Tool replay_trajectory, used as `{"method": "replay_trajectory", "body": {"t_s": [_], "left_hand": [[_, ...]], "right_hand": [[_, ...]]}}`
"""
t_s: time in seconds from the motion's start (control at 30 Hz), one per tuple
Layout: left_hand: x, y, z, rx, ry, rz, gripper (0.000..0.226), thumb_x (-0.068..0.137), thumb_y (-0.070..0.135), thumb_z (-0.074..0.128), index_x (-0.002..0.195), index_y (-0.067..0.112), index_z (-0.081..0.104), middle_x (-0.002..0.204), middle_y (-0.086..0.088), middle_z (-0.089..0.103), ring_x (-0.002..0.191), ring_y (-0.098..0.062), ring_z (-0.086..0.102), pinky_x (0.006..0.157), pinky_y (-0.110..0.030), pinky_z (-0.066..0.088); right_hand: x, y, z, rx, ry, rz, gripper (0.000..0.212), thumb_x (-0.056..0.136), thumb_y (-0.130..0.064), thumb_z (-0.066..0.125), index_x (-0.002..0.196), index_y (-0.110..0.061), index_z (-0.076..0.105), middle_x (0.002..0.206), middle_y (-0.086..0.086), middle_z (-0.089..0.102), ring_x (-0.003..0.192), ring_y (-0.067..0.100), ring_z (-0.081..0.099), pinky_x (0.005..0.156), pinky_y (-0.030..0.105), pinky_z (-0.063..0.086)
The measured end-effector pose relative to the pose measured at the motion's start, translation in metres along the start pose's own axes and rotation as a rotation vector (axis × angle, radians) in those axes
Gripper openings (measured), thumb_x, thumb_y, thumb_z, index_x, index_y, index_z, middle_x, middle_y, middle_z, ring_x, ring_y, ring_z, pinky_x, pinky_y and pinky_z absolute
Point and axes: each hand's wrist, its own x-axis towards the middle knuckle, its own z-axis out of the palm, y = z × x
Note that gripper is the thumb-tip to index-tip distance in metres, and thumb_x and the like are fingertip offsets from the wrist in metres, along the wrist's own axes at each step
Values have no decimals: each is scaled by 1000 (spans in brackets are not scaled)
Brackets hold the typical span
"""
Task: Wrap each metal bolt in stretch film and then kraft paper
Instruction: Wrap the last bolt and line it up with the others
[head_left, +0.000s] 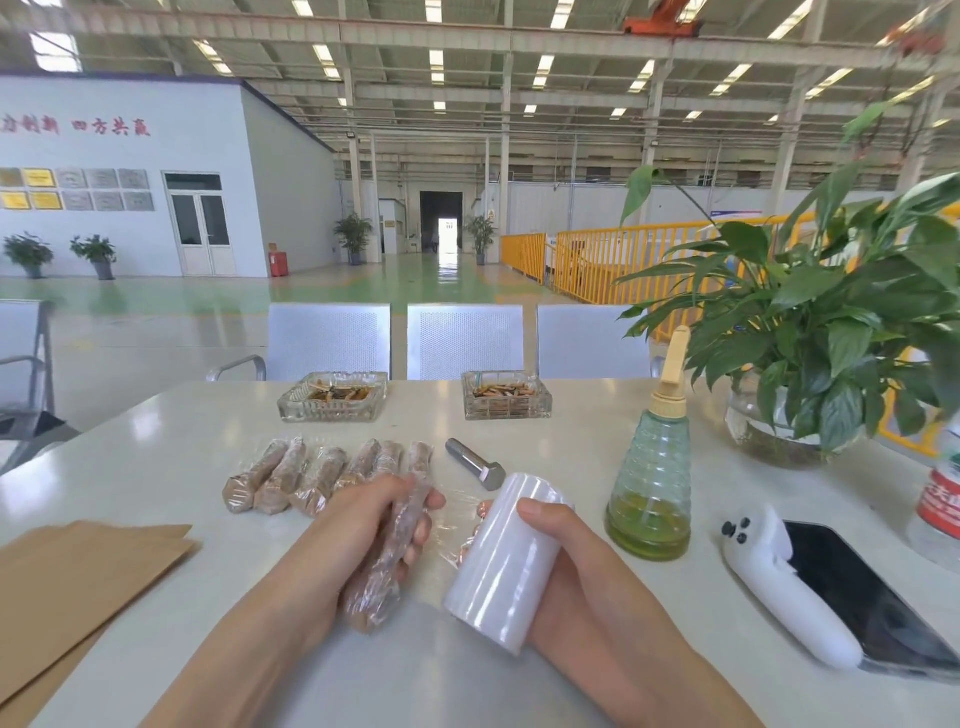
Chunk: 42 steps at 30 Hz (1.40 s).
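The left hand (358, 525) is curling its fingers round a film-covered wrapped bolt (387, 556), just left of the stretch film roll (506, 564), which the right hand (561, 566) is gripping. A bare bolt (475, 464) is lying beyond the roll. Two glass ashtrays (332, 397) farther back are holding cigarette butts; red wall writing is showing "四方共赢".

Pale glossy tabletop (171, 467). Far side has two glass ashtrays (332, 397) full of butts. Mid-table there's a row of wrapped bolts (317, 473), with one bare bolt (475, 464) just to their right. Kraft paper sheets (78, 582) sit near left. On the right: green spray bottle (652, 483), potted plant (779, 415), phone (872, 597), white handheld gadget (784, 587).
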Motion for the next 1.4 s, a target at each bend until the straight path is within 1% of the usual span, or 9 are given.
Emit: {"method": "replay_trajectory", "body": {"t_s": [0.13,0.27,0.43,0.57,0.7,0.83,0.97,1.2,1.4], "left_hand": [[-8,3,-3,-57,-81,16,35,104,17,46,101,-6,72,72,-15,62,55,-22,57,46,-26,48],[-20,3,-7,45,-132,114,31,96,16,64,103,-15,61,86,-19,67,68,-22,63,57,-26,55],[-24,7,5,61,-35,193,16,93,4,67,93,1,51,80,-21,53,61,-27,67,48,-23,47],[-23,3,6,143,-41,237,20,94,4,66,90,6,47,73,-11,43,56,-23,58,47,-22,43],[-18,1,9,181,-61,263,13,99,6,61,93,5,49,78,-12,68,59,-20,50,51,-23,40],[-17,-2,3,252,-81,306,13,101,10,60,90,5,55,74,-9,63,59,-18,51,53,-21,43],[-4,-2,7,112,-46,140,44,105,18,47,68,12,69,61,-14,57,47,-21,49,45,-25,41],[-13,-6,-4,72,-158,213,17,101,17,61,90,6,68,86,-18,68,73,-25,63,64,-29,55],[-17,-5,6,66,-75,267,11,93,9,69,100,2,64,80,-21,66,61,-29,63,59,-35,51]], "right_hand": [[-4,-3,-1,-3,-7,1,61,47,4,79,107,11,74,94,23,68,100,41,62,107,52,47],[-13,3,-9,4,-148,-23,52,77,-22,82,123,-1,71,104,19,71,98,34,70,85,45,59],[-14,2,-11,39,-180,-47,56,82,-26,78,130,-3,61,105,21,70,96,36,72,78,43,61],[-13,5,-16,17,-189,-74,51,80,-28,80,124,-6,66,104,18,70,97,33,71,83,44,59],[-5,2,-9,-20,-164,-78,59,72,-23,79,125,-3,66,101,20,69,92,34,70,81,44,59],[-6,5,-8,2,-151,-64,61,71,-23,81,127,-1,67,107,22,68,101,37,68,88,47,57],[-6,3,-3,24,-120,-27,51,67,-7,74,116,5,70,103,24,65,104,39,62,109,54,46],[-12,2,-8,63,-138,-55,58,83,-21,67,135,3,57,106,24,64,100,38,64,94,49,52],[-11,4,-14,65,-169,-39,44,87,-22,70,125,0,68,112,25,63,100,38,68,86,46,59]]}}
